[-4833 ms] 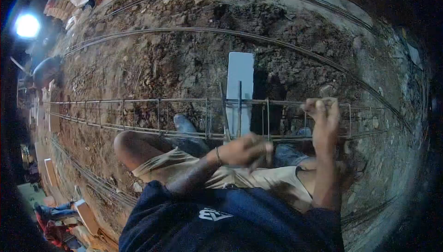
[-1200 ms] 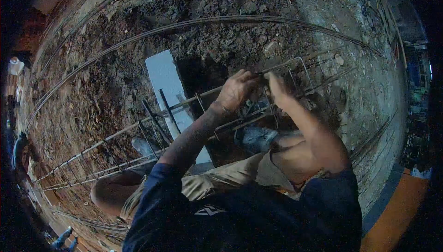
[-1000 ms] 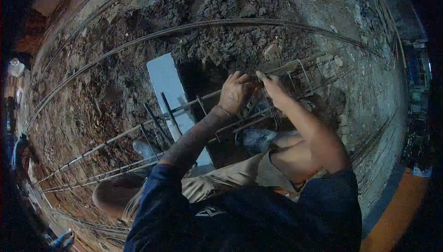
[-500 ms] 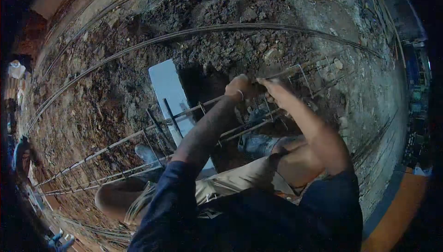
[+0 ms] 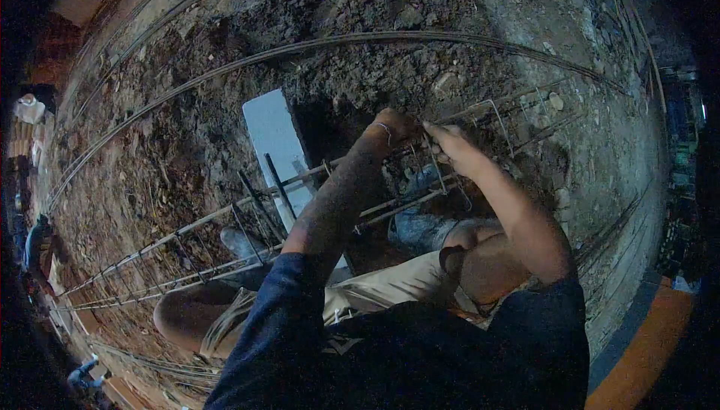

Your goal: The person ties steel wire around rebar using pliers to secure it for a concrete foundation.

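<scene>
A long rebar cage (image 5: 202, 222) with stirrups runs from lower left to upper right across my legs. At its upper bar, my left hand (image 5: 396, 126) is closed in a fist over the steel. Close beside it is my right hand (image 5: 452, 146), fingers curled together at the same bar; what they hold is hidden. Bent stirrup ends (image 5: 441, 174) hang just below my right hand. Several short dark rods (image 5: 279, 189) cross the cage to the left, over a pale flat block (image 5: 271, 129).
A dark hole (image 5: 322, 129) lies beside the block, amid loose soil (image 5: 187, 140). Long thin bars (image 5: 337, 42) curve across the ground beyond. Thin wires (image 5: 232, 320) lie over my left leg. An orange surface (image 5: 645, 350) is at lower right.
My left hand has shifted slightly up. My right hand has turned a little and its fingers are more curled. Both stay at the upper bar.
</scene>
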{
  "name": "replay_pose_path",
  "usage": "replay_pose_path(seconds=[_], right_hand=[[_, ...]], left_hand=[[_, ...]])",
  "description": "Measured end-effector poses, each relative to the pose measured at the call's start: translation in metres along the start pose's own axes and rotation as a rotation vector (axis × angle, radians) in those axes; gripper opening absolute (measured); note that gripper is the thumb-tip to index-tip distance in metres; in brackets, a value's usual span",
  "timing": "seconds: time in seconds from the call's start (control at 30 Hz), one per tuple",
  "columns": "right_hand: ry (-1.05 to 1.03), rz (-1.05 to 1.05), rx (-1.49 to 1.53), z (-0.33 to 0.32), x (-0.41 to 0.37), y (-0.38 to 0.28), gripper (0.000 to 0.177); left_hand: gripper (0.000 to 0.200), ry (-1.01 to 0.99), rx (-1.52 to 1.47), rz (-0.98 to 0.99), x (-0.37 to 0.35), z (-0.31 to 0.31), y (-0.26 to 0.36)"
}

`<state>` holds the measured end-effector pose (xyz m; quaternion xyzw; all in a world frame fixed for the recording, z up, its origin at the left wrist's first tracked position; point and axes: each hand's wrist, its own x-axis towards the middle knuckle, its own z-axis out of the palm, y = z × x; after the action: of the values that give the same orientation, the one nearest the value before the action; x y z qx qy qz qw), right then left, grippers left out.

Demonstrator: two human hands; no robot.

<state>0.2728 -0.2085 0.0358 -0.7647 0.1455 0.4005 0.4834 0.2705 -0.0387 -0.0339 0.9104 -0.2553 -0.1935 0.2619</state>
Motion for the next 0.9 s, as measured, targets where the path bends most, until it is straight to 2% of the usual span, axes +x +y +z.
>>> replay_pose_path(seconds=[0.03, 0.13, 0.2, 0.23, 0.3, 0.33, 0.4, 0.47, 0.57, 0.63, 0.7, 0.83, 0.9], right_hand=[[-0.068, -0.011, -0.004, -0.003, 0.001, 0.002, 0.02], [-0.06, -0.021, -0.057, -0.006, 0.005, 0.007, 0.019], [-0.044, -0.046, -0.102, -0.003, -0.008, -0.001, 0.02], [-0.027, -0.07, -0.147, -0.002, -0.012, -0.004, 0.022], [0.019, -0.088, -0.146, -0.002, -0.005, 0.007, 0.023], [0.062, -0.103, -0.149, -0.002, -0.001, 0.014, 0.026], [0.011, -0.126, -0.24, -0.007, 0.005, 0.018, 0.026], [-0.04, -0.155, -0.334, -0.011, 0.017, 0.033, 0.026], [0.073, -0.213, -0.186, -0.008, 0.036, 0.058, 0.024], [0.189, -0.062, 0.099, 0.003, 0.031, 0.055, 0.021], [0.196, -0.123, 0.082, 0.008, 0.028, 0.05, 0.019], [0.165, -0.198, -0.065, 0.009, 0.019, 0.034, 0.016], [0.152, -0.204, -0.063, 0.005, 0.038, 0.054, 0.015]], left_hand=[[0.033, 0.0, 0.001, 0.0, 0.0, 0.0, 0.001], [0.034, -0.022, 0.044, -0.033, 0.002, -0.007, 0.01], [0.027, -0.125, 0.156, -0.32, 0.001, -0.023, 0.033], [0.027, -0.124, 0.159, -0.319, -0.005, -0.024, 0.041], [0.031, 0.421, -0.412, -0.896, -0.019, -0.015, 0.058], [0.031, 0.417, -0.411, -0.897, -0.019, -0.007, 0.058], [0.034, 0.632, -0.232, -0.871, -0.016, 0.013, 0.054], [0.033, 0.633, -0.241, -0.796, -0.029, -0.003, 0.066], [0.031, 0.605, -0.227, -0.677, -0.026, 0.002, 0.055], [0.03, 0.565, -0.205, -0.632, -0.023, 0.008, 0.049], [0.029, 0.653, -0.191, -0.711, -0.025, 0.005, 0.056], [0.028, 0.629, -0.215, -0.642, 0.006, 0.043, 0.008], [0.029, -0.09, 0.393, -0.223, 0.036, 0.054, -0.02]])
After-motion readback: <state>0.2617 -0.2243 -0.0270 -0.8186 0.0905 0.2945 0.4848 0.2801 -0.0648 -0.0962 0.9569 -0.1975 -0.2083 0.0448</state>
